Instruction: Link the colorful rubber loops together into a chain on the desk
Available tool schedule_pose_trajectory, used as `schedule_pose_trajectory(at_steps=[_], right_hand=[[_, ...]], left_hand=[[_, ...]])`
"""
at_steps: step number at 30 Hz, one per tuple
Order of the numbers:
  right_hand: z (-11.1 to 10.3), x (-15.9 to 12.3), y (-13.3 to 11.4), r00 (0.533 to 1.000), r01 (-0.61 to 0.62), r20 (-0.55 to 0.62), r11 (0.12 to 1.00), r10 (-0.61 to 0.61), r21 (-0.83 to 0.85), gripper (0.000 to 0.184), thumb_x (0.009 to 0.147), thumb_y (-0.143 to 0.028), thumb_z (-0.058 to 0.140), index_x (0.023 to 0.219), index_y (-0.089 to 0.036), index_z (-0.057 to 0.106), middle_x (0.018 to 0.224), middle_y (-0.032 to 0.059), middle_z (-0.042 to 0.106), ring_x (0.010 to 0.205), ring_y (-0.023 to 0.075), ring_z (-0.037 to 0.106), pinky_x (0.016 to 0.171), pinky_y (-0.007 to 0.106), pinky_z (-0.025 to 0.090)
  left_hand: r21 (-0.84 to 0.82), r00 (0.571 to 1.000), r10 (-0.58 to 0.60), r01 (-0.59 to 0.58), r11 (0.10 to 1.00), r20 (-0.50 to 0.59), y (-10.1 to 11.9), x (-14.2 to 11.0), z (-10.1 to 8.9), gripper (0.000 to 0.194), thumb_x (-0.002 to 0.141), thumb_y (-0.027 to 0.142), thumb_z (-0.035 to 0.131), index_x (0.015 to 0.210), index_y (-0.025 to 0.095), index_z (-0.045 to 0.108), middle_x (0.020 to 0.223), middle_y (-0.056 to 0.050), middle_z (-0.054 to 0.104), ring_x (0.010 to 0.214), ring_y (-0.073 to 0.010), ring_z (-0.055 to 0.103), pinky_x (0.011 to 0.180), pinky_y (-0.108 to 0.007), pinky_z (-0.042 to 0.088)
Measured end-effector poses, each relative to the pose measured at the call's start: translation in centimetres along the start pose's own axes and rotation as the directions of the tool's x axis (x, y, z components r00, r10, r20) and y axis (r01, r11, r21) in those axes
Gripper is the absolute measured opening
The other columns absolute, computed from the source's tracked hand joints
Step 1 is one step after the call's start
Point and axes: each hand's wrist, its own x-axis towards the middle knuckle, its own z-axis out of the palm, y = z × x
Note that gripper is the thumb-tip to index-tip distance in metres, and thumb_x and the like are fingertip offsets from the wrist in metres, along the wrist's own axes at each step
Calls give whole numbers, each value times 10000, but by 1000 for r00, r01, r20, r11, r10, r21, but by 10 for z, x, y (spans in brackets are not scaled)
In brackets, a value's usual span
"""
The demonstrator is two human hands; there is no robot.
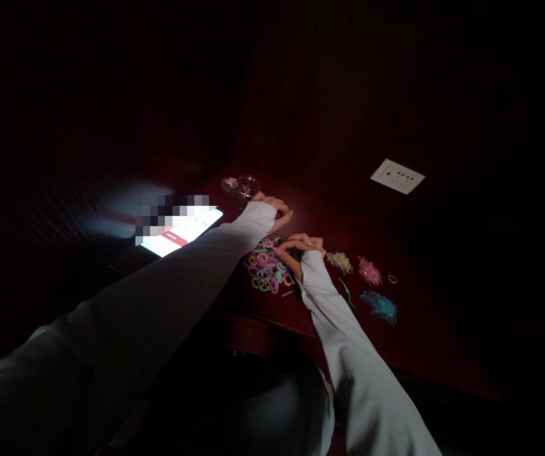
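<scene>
A heap of small multicoloured hair ties [265,269] lies on the dark red table. At its upper right edge is my right hand [304,246], thumb and forefinger brought together over the ties. Whatever sits in that pinch is too small to make out. My left hand [276,208] is just beyond the heap, fingers bent and tips drawn together, near a clear round jar [248,185]. Its grip is partly hidden by the hand itself. To the right lie bundles of thin bands: yellow [340,261], pink [369,271] and blue [380,307].
A phone with a bright screen [184,231] lies at the left, beside my left forearm. A single hair tie [392,278] and a green strip [347,294] lie at the right. A white socket plate [398,176] is on the dark wall.
</scene>
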Motion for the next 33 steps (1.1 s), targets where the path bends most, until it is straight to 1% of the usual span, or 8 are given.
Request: schedule_pose_trajectory(at_steps=[3, 6, 8, 11, 15, 20, 27, 33], right_hand=[[-3, 2, 3, 997, -33, -61, 998, 37, 55, 263, 929, -521, 668, 873, -305, 805, 1035, 38, 717, 1109, 279, 509, 1012, 493, 355], [-5, 4, 8, 990, -64, -119, 993, 75, 98, 342, 933, -571, 635, 866, -278, 799, 1023, 53, 719, 1100, 271, 526, 994, 450, 379], [-6, 7, 13, 985, -62, -150, 989, 81, 133, 380, 926, -593, 629, 864, -258, 795, 1017, 60, 722, 1082, 262, 547, 981, 430, 391], [-8, 12, 24, 978, -54, -185, 976, 94, 210, 407, 887, -625, 659, 874, -241, 793, 1016, 60, 728, 1052, 254, 590, 991, 429, 403], [-7, 19, 43, 964, -92, -203, 934, 170, 345, 486, 831, -692, 674, 864, -220, 785, 984, 78, 724, 966, 248, 633, 940, 426, 455], [-6, 24, 58, 958, -116, -201, 920, 202, 376, 526, 782, -718, 695, 859, -206, 784, 989, 98, 712, 980, 257, 637, 935, 432, 485], [-8, 21, 53, 965, -109, -179, 912, 193, 396, 493, 799, -698, 684, 854, -218, 787, 980, 82, 730, 979, 256, 633, 953, 441, 492], [-10, 19, 42, 963, -111, -168, 881, 209, 460, 485, 805, -686, 688, 844, -210, 775, 938, 74, 731, 919, 242, 653, 893, 419, 520]], left_hand=[[-167, 996, -28, 42, 985, 84, 2, 3, -2, 383, 966, 368, 528, 662, 183, 671, 751, -24, 705, 789, -165, 614, 890, -346, 411], [-423, 978, 3, 88, 902, 208, 4, 5, 1, 407, 991, 393, 468, 721, 184, 691, 753, -23, 707, 736, -155, 618, 787, -302, 462], [-519, 958, 53, 105, 849, 281, 5, 5, 5, 404, 991, 425, 464, 771, 186, 704, 766, -22, 709, 738, -153, 626, 741, -279, 468], [-540, 918, 97, 138, 830, 384, 5, 2, 9, 422, 986, 497, 469, 836, 194, 723, 771, -17, 710, 741, -155, 638, 719, -265, 468], [-504, 870, 125, 153, 850, 476, 7, -1, 5, 555, 1023, 560, 342, 820, 210, 722, 788, -28, 731, 733, -157, 656, 735, -266, 478], [-548, 840, 256, 57, 834, 478, 16, -5, -2, 632, 1029, 607, 282, 793, 218, 720, 832, -35, 751, 760, -150, 668, 759, -258, 490], [-570, 832, 243, 103, 815, 498, 14, -3, -1, 527, 985, 598, 419, 697, 197, 601, 667, -8, 616, 608, -139, 545, 629, -269, 442], [-588, 867, 244, 67, 806, 434, 8, -3, 5, 506, 972, 596, 451, 687, 196, 573, 696, 0, 622, 651, -135, 565, 649, -255, 449]])
